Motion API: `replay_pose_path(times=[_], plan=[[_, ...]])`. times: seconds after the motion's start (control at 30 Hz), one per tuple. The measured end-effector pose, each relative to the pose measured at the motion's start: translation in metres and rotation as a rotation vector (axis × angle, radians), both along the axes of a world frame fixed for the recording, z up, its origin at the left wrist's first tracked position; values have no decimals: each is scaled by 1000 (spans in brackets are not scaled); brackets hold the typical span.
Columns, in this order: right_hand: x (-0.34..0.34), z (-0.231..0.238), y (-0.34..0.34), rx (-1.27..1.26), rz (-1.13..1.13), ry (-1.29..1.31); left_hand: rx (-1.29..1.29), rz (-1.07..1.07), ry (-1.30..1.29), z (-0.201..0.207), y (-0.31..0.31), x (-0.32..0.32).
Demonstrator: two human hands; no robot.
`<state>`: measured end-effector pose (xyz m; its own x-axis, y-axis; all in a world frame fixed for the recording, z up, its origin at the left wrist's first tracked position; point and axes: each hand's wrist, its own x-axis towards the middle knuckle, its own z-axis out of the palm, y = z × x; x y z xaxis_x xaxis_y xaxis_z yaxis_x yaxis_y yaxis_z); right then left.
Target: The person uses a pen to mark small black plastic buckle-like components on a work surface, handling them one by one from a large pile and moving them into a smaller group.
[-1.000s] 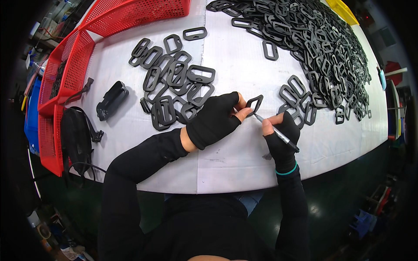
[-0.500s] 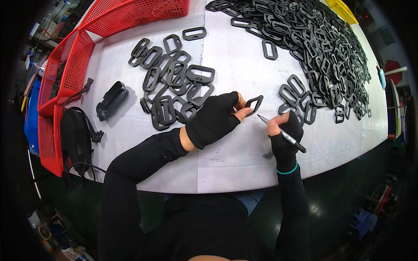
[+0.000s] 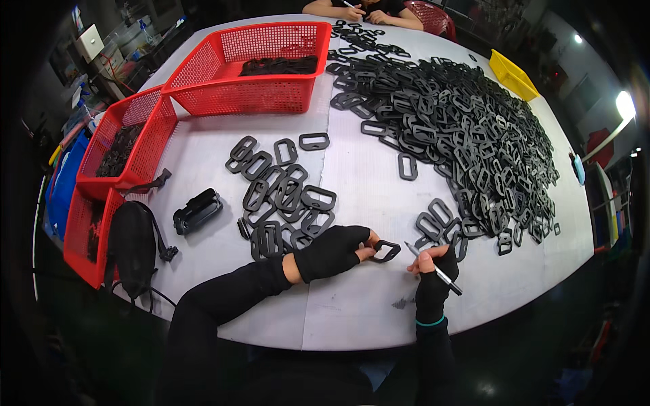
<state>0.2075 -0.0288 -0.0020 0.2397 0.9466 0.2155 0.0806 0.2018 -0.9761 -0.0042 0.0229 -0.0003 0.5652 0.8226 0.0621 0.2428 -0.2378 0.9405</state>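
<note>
Between the thumb and fingers of my left hand (image 3: 342, 250), in a black fingerless glove, is a black rectangular plastic ring (image 3: 387, 252) with an open middle. My right hand (image 3: 435, 271), gloved the same way with a teal band at the wrist, grips a grey marker pen (image 3: 443, 277). The pen's tip points up and left, close to the ring but apart from it. A loose pile of similar rings (image 3: 288, 189) lies beyond my left hand. A smaller cluster of them (image 3: 440, 220) sits just beyond my right hand, beside a large heap (image 3: 460, 128).
Red perforated baskets (image 3: 247, 101) holding dark parts line the left and far left. A dark open case (image 3: 198, 212) and a black strapped pouch (image 3: 132, 243) lie at left. A yellow tray (image 3: 512, 76) stands far right. Across the table, another person's hands (image 3: 362, 13) hold a pen.
The view has tilted up, bringing the far baskets and the other person into sight. The ring in my left hand has turned to show more of its opening. Both hands keep their hold.
</note>
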Motion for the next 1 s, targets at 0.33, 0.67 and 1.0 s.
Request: replay_pose_path(times=[0.33,0.67,1.0], plan=[[-4,1,6,-187,121,-7,424,-266,106,2,9,-12],[-2,-9,3,-186,187,-168,744,-334,228,1,10,-16],[-2,-3,3,-183,202,-214,725,-335,230,-1,11,-15]])
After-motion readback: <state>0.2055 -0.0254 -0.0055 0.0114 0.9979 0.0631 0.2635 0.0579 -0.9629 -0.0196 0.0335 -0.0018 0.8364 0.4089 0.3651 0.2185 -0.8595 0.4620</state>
